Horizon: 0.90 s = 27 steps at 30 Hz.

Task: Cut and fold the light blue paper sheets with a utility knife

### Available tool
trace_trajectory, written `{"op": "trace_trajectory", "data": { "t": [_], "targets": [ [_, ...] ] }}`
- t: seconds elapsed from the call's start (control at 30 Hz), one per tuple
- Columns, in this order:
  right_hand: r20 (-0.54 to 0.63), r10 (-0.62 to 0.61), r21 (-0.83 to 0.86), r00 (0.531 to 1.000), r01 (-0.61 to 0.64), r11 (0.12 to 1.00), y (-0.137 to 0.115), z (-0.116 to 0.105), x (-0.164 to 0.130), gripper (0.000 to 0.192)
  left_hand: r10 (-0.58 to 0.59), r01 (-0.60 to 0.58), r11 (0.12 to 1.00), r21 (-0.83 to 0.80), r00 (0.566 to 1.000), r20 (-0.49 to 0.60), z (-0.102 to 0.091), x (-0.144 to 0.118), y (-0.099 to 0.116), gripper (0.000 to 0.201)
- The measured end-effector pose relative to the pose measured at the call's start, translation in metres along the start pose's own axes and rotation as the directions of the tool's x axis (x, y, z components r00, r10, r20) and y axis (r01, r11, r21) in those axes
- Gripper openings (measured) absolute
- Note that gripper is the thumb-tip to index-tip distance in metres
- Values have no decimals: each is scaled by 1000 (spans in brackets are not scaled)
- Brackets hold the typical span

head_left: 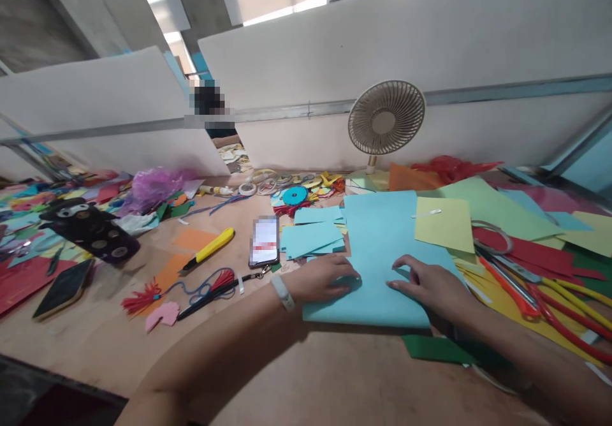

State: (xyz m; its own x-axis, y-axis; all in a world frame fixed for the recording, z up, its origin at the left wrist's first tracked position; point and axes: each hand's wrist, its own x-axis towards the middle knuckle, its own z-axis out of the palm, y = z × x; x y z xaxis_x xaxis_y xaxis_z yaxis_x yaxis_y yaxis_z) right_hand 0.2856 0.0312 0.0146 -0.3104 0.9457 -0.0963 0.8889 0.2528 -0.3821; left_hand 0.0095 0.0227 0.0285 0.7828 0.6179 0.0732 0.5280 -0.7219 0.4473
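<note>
A sheet of light blue paper [380, 241] lies before me, its near edge curving up slightly off the table. My left hand [329, 277] rests on its left part, fingers stretched to the right. On the right part is my right hand [421, 280], thumb and forefinger apart and pointing left. Neither hand grips anything that I can see. Cut light blue pieces [310, 238] lie just beyond my left hand. A pale yellow square [444, 224] overlaps the sheet's right side, with a small white strip on it. Dark green paper [437, 348] lies below my right wrist.
Right of my arm are large scissors [540, 289] and an orange-handled cutter [514, 289]. On the left lie a phone [264, 241], a yellow cutter [210, 249], red tassels [141, 296] and a dark bottle [90, 228]. A fan [386, 120] stands behind. Someone sits beyond the partition gap.
</note>
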Motion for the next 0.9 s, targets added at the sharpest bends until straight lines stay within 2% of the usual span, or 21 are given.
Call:
{"op": "trace_trajectory", "data": {
  "t": [0.13, 0.2, 0.3, 0.4, 0.5, 0.67, 0.77, 0.9],
  "targets": [
    [-77, -138, -177, 987, 122, 977, -15, -4, -2, 24, -5, 5, 999, -47, 1000, -14, 7, 9, -11, 24],
    [-25, -243, -195, 970, 233, 953, -26, -2, -3, 22, 3, -4, 997, -81, 1000, -13, 9, 10, -16, 26],
    [87, -361, -81, 928, 368, 926, -39, 6, -6, 21, 10, -12, 992, -124, 1000, -13, 11, 10, -22, 26],
    [62, -481, 45, 874, 479, 877, -46, 17, -9, 30, 13, -15, 989, -150, 1000, -16, 12, 10, -24, 25],
    [46, -588, 67, 808, 585, 809, -45, 28, -16, 46, 20, -23, 986, -166, 1000, -20, 12, 10, -23, 23],
    [165, -602, -32, 782, 614, 789, -38, 46, -37, 74, 25, -29, 984, -177, 999, -25, 12, 11, -22, 21],
    [186, -618, -43, 764, 635, 771, -35, 53, -48, 89, 15, -18, 985, -172, 1000, -22, 12, 10, -22, 22],
    [212, -623, -40, 753, 644, 764, -33, 51, -59, 98, 5, -7, 988, -155, 1000, -11, 10, 9, -19, 24]
  ]
}}
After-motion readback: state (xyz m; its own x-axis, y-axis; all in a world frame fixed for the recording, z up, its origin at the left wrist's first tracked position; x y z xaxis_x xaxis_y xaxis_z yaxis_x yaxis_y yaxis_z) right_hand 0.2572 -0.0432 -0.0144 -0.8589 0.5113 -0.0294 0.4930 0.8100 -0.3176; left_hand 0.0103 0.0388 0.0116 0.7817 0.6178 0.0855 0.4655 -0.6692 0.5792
